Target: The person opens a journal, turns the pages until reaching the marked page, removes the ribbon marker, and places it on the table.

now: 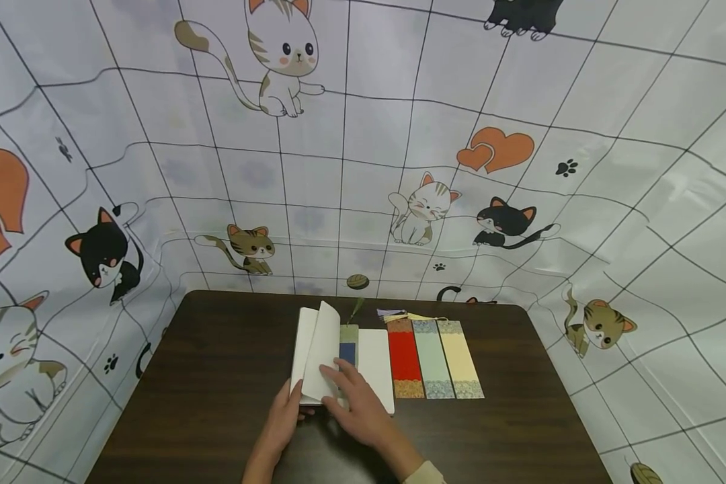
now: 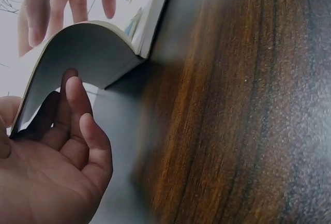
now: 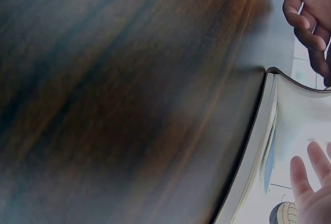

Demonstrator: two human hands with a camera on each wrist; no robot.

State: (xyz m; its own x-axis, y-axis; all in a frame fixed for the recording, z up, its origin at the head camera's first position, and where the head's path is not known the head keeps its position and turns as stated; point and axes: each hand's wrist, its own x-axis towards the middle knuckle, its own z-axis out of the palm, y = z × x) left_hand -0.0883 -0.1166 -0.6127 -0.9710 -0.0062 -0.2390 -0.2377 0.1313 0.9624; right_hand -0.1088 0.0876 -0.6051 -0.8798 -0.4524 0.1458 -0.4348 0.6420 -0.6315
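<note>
An open white book lies in the middle of a dark wooden table. Its left pages curve upward. My left hand grips their near corner, fingers curled beneath the arch of pages and the thumb on the other side. My right hand lies with straight fingers on the lifted pages near the gutter. A green and blue bookmark rests in the gutter, partly covered by the pages. In the right wrist view the book's edge and my right fingertips show.
A red bookmark, a pale green one and a cream one lie side by side just right of the book, tassels at their far ends. A cat-print cloth walls the table on three sides.
</note>
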